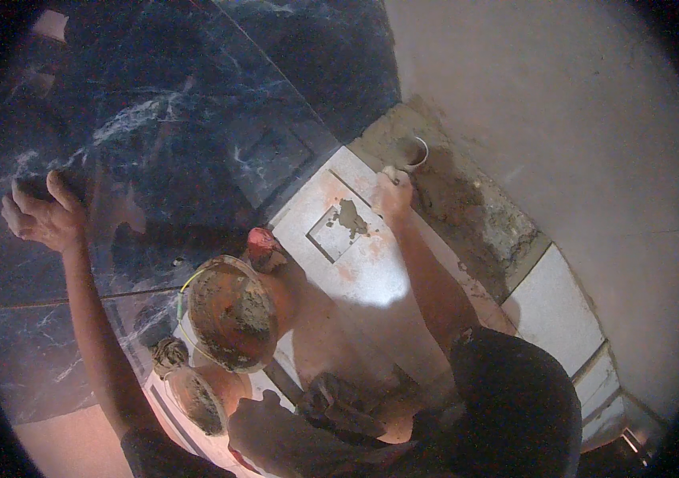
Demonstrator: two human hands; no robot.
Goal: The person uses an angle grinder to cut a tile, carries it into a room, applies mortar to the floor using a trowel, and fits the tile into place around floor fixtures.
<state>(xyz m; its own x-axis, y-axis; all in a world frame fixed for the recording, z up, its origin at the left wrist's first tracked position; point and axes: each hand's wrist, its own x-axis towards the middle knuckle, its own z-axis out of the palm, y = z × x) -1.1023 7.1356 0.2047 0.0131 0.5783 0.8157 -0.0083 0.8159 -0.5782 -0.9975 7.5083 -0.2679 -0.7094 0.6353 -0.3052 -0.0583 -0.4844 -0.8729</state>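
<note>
My left hand (49,211) rests with its fingers apart against a dark blue marble-patterned surface (172,183). On the other side, my right hand (393,193) is closed at the edge of a pale slab (383,263), beside a strip of rough grey-brown mortar (467,191). What its fingers hold, if anything, is hidden. Just past the knuckles, a round pipe opening with a white rim (417,153) sits in the mortar. A lump of wet mortar (351,219) lies on the slab next to a square recess (319,237).
A large bucket (232,315) crusted with mortar stands between my arms, with a smaller bucket (196,401) nearer to me. Next to them are a bunched rag (170,355) and a red rounded object (261,245). White slabs (559,311) run along the plain wall (634,199) at right.
</note>
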